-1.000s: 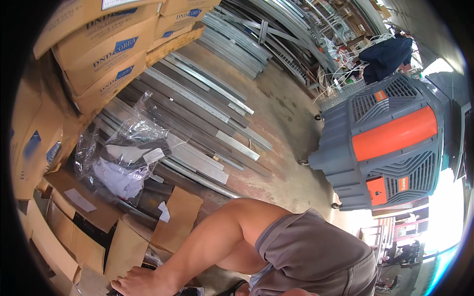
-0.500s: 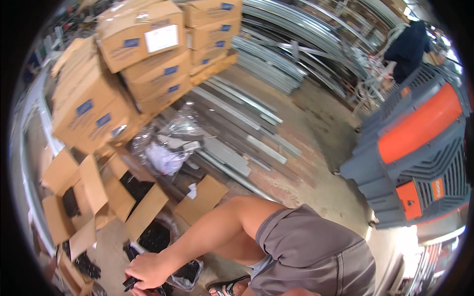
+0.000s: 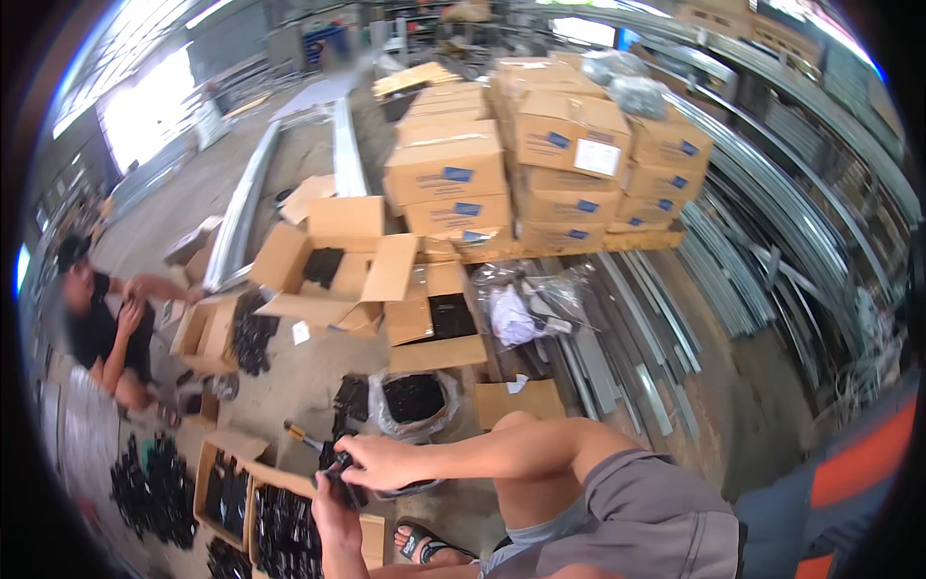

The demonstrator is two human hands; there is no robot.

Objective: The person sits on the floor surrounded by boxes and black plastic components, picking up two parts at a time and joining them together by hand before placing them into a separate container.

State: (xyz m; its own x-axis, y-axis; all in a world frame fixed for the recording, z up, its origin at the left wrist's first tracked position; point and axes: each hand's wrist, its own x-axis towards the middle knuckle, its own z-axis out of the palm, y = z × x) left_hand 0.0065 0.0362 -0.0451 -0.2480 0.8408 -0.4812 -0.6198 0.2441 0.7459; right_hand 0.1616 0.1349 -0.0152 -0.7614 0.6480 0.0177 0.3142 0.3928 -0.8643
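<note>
Both hands are meeting around a small black piece (image 3: 353, 493) low in front of the person, just above the floor (image 3: 289, 386). The left hand (image 3: 338, 521) is supporting it from below with its thumb upward and fingers closed, while the right hand (image 3: 374, 461) is gripping it from above, its fingers curled in with little gap; their exact placement is blurring too much to tell. Careful work here is probably depending on the left hand holding firmly and the right hand doing the finer handling, with neither squeezing harder than needed. Since a tool with a yellow-orange handle (image 3: 303, 435) is lying just beyond the hands, the fingers should be staying clear of its end. An open carton (image 3: 278, 477) full of black parts (image 3: 285, 526) is standing close beside the left hand, so lifting slightly is likely giving the wrists more room above its flaps.
</note>
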